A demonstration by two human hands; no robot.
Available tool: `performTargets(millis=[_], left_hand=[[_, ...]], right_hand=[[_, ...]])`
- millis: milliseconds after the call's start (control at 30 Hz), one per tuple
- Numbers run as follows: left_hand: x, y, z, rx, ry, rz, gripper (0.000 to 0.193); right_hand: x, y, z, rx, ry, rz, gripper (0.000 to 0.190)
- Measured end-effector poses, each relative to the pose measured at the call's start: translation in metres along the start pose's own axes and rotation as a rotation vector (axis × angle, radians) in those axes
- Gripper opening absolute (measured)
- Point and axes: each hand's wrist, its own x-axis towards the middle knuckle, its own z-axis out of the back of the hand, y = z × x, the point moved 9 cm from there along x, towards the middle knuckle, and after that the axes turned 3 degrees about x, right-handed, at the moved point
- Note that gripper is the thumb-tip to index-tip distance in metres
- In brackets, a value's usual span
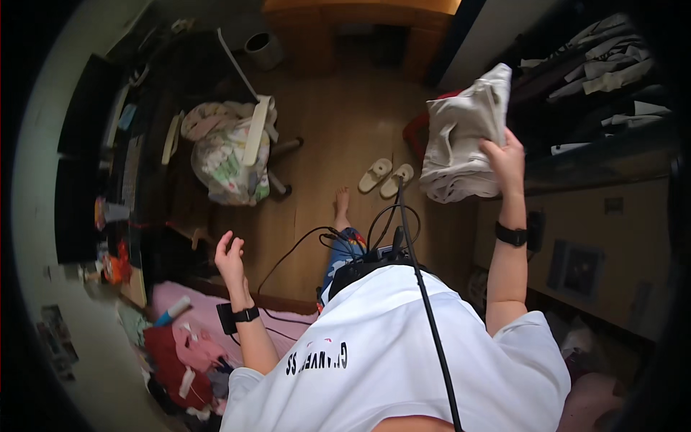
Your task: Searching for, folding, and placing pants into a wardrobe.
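My right hand [505, 159] grips the edge of a folded light beige garment [459, 140], thumb on top and the other fingers behind it. The cloth looks like folded trousers, with one corner standing up towards the wardrobe. Part of a red object [414, 135] shows behind the garment; most of it is hidden. Out to the left, my left hand [230, 259] hangs in the air with its fingers apart and nothing in it. Below that hand lies a pink bed cover [216, 308].
An office chair [258, 129] at left bears heaped clothes [232, 162]. White slippers [374, 175] rest on the wooden floor [318, 135]. Clothes hang in an open wardrobe [610, 70] at right. Black cables [397, 216] loop at my waist. A bin [263, 51] stands by a wooden desk [356, 11].
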Motion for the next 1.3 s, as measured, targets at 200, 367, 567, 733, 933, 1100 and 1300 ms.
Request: performTargets(millis=[200,367,567,733,933,1100,1300], left_hand=[[0.123,-0.049,-0.099,-0.077,0.199,0.033,0.026],[0.215,-0.137,-0.186,-0.09,0.418,-0.002,0.023],[0.299,-0.219,-0.302,-0.202,0.697,-0.152,0.022],[0.301,-0.243,-0.381,-0.163,0.924,-0.271,0.022],[0.276,-0.286,-0.446,-0.194,1.149,-0.414,0.025],[0.184,-0.303,-0.53,-0.121,1.593,-0.395,0.032],[0.001,-0.301,-0.668,0.236,2.137,0.094,0.09]], right_hand=[[0.059,-0.006,0.042,0.222,-0.348,-0.127,0.029],[0.083,0.041,0.089,0.185,-0.663,-0.128,0.035],[0.047,0.095,0.092,0.159,-0.97,-0.106,0.037],[0.028,0.106,0.082,0.351,-1.078,0.027,0.038],[0.033,0.128,0.072,0.396,-1.083,0.153,0.038],[0.041,0.139,0.058,0.505,-1.009,0.261,0.032],[0.057,0.18,0.097,0.667,-0.675,0.683,0.03]])
